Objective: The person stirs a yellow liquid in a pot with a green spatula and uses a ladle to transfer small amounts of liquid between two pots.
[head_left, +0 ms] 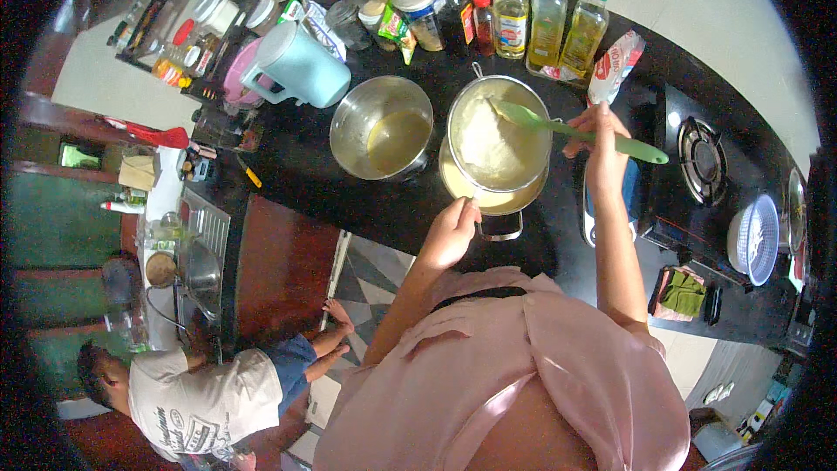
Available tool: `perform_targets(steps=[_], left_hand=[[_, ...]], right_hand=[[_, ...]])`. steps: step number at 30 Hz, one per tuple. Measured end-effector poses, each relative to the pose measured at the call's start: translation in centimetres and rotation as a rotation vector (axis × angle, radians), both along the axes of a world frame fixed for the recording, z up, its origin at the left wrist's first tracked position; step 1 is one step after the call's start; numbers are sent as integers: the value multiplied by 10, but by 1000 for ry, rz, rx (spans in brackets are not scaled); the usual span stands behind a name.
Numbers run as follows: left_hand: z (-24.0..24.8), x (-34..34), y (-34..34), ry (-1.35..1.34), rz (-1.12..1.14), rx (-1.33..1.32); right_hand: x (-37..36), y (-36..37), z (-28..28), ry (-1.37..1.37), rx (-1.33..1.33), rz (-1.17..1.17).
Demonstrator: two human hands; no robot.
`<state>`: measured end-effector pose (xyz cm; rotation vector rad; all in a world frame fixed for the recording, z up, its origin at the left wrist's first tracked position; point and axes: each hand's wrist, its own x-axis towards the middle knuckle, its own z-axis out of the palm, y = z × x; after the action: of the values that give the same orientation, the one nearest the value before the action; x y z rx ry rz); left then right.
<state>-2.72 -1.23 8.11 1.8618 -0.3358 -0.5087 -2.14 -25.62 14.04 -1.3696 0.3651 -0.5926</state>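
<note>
My right hand (603, 146) is closed round the handle of a green spatula (521, 116). The spatula's blade dips into pale flour (488, 141) inside a round metal strainer (539, 166). This strainer rests over a metal pot (534, 201) that holds a creamy yellow mixture (497, 201). At the strainer's near edge, my left hand (449, 234) pinches what looks like its handle, mostly hidden by the fingers. To the left stands a steel bowl (349, 126) with a little yellowish residue at its bottom.
Oil bottles (547, 22), jars and a light blue pitcher (305, 65) line the back of the black counter. A gas stove (702, 153) and a white-blue basket (754, 240) are on the right. Another person (209, 392) is at the lower left, near a sink (205, 270).
</note>
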Motion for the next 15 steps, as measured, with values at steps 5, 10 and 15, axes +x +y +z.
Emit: perform_targets(steps=[5,10,15], left_hand=[[8,-1,-2,156,-21,6],[11,-4,8,167,-15,130],[15,-5,2,239,-1,76]], right_hand=[[-14,34,-25,119,78,250],[-11,4,-3,134,94,195],[5,3,-10,-10,41,-222]])
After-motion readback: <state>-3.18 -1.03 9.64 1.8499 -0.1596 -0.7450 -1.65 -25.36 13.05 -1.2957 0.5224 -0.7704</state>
